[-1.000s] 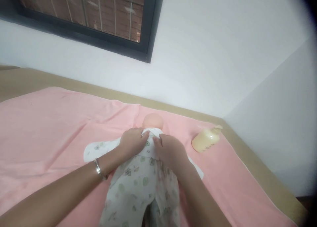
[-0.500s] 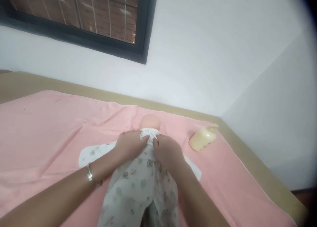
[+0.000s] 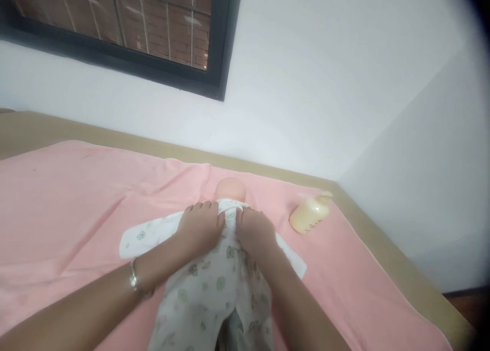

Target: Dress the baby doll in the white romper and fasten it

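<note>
I have the right hand (image 3: 255,233) drawn in narrow at the collar, thumb and curled fingers closed on a bunch of the printed garment (image 3: 222,284). The left hand (image 3: 201,226) lies over the opposite shoulder, thumb by the neck; its fingertips are out of my sight, so I can't tell whether it grips.

The garment runs from the near side up the middle of the pink cloth (image 3: 92,198), sleeves out either way, and a smooth, rounded head (image 3: 230,189), seemingly a doll's, shows beyond the collar near the cloth's far edge. I judge the fabric light, soft and limp, not slippery, and quick to crease. I'd take hold at both collar edges, keeping the pull gentle; the body beneath is probably firmer.

Farther out, near the cloth's far right corner, is a yellowish bottle (image 3: 311,214), likely smooth and rather slick. The dark marks along its side are too small for me to read. I make out only green and brownish figures on the garment, no label.
</note>
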A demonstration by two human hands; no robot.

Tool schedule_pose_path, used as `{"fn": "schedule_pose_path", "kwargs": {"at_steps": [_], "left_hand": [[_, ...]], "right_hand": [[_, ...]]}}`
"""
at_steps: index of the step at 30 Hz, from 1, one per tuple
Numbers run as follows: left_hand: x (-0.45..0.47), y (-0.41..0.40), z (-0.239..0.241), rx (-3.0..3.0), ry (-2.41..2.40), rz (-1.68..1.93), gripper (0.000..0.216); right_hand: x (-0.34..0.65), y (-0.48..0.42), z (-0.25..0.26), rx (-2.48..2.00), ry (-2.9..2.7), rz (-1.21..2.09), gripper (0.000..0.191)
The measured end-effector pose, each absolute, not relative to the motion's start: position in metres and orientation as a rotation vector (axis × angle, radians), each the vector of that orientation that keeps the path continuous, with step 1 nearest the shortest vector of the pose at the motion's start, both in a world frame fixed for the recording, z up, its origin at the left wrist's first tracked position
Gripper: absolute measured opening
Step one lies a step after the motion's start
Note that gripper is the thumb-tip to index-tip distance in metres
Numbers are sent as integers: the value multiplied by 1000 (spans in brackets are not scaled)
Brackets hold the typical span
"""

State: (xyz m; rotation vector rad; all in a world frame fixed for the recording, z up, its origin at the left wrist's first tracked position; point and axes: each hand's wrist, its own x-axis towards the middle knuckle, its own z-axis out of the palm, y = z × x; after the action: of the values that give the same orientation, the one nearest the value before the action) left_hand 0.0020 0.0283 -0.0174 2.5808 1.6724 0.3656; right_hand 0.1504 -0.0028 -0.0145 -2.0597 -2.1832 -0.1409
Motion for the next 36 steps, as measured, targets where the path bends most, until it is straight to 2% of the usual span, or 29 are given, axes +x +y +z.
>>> {"fn": "schedule_pose_path", "kwargs": {"at_steps": [3,6,9,13,16,21,24,30,33,36], "left_hand": [[-1,41,-18,2399,1622,371,39],[-1,38,-14,2501,1652,308,36],[0,21,-8,2794,1620,179,24],[1,8,-6,2941,1604,222,15],[2,15,-11,2834,1646,279,20],[0,38,-20,2469,1687,361,24],[0,44,-22,2373,1672,409,26],[1,26,-15,2657,1662,276,27],[3,12,-13,2803,1687,386,30],[4,7,-14,2814,1676,455,31]], "right_hand": [[142,-17,-6,-1993,-2279,-216,21],[137,-27,0,-1983,-2281,-254,18],[140,-24,-1,-1975,-2292,-293,24],[151,-6,-11,-2030,-2267,-241,35],[156,0,-15,-2093,-2227,-142,38],[149,-17,-4,-1984,-2441,-261,18],[140,-29,6,-2052,-2440,-258,18],[142,-25,5,-2048,-2451,-220,19],[153,-13,-4,-2043,-2433,-196,26],[160,-4,-8,-2032,-2465,-148,24]]}}
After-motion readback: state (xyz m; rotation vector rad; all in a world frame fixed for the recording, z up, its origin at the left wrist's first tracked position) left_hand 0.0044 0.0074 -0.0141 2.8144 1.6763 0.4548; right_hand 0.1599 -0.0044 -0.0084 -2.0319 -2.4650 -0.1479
